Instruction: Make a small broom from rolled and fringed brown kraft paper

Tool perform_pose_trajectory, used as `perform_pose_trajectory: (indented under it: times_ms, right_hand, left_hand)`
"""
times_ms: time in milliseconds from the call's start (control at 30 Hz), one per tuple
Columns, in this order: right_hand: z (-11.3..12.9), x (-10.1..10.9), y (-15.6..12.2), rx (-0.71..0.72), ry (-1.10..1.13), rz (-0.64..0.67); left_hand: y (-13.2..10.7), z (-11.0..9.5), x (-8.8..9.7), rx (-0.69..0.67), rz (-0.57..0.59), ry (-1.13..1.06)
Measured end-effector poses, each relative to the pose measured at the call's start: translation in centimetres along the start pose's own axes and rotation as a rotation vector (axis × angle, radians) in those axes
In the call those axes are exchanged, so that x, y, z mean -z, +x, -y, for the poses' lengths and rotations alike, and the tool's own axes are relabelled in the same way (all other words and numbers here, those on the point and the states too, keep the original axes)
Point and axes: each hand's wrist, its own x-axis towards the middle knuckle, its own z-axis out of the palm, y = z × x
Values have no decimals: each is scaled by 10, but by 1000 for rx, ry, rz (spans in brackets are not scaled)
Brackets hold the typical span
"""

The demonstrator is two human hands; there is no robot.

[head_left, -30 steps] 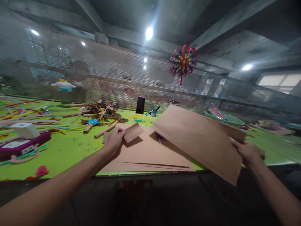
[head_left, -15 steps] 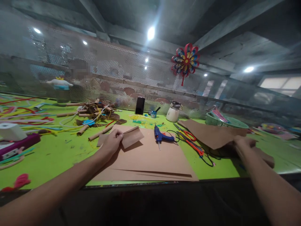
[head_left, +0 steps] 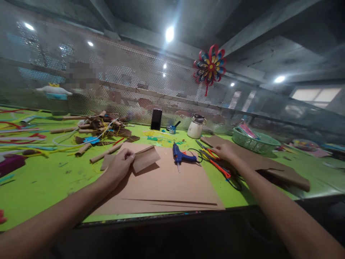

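Observation:
My left hand (head_left: 122,162) pinches a small folded piece of brown paper (head_left: 146,159) above larger brown paper sheets (head_left: 167,183) on the table. At the right, my right hand (head_left: 225,151) has its fingers closed at the orange handle of a pair of scissors (head_left: 212,153), which lies on the table. Beside it is another cutting tool with red-orange handles (head_left: 222,170). Between my hands a blue glue gun (head_left: 184,156) rests on the sheets, its cord running right. A larger piece of brown paper (head_left: 250,154) lies under and beyond my right hand.
Brown paper rolls and twisted paper (head_left: 104,126) are heaped at the left. A dark phone (head_left: 156,119), a small blue pot (head_left: 172,129) and a white jug (head_left: 196,126) stand at the back. A green basket (head_left: 253,142) sits at the right, before a perforated screen (head_left: 129,86).
My right hand has let go of the large brown paper and moved left to the scissors; that paper now lies lower. My left hand keeps its folded piece. The view has shifted slightly.

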Motion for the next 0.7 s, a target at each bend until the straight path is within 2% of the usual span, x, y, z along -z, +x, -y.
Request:
perform_pose_trajectory:
  times_ms: [100, 233, 333, 533, 700]
  right_hand:
    - [14, -14, 15, 43, -28, 72]
    - [12, -20, 33, 108, -73, 162]
    - [11, -25, 38, 131, -110, 180]
    - [24, -40, 28, 141, -182, -11]
    - [16, -29, 23, 118, -234, -222]
  left_hand:
    - [1, 7, -2, -4, 39, -2]
    - [6, 20, -6, -39, 76, 6]
    - [9, 22, -6, -58, 68, 49]
    - [8, 15, -3, -78, 67, 93]
    - [10, 21, -5, -84, 71, 77]
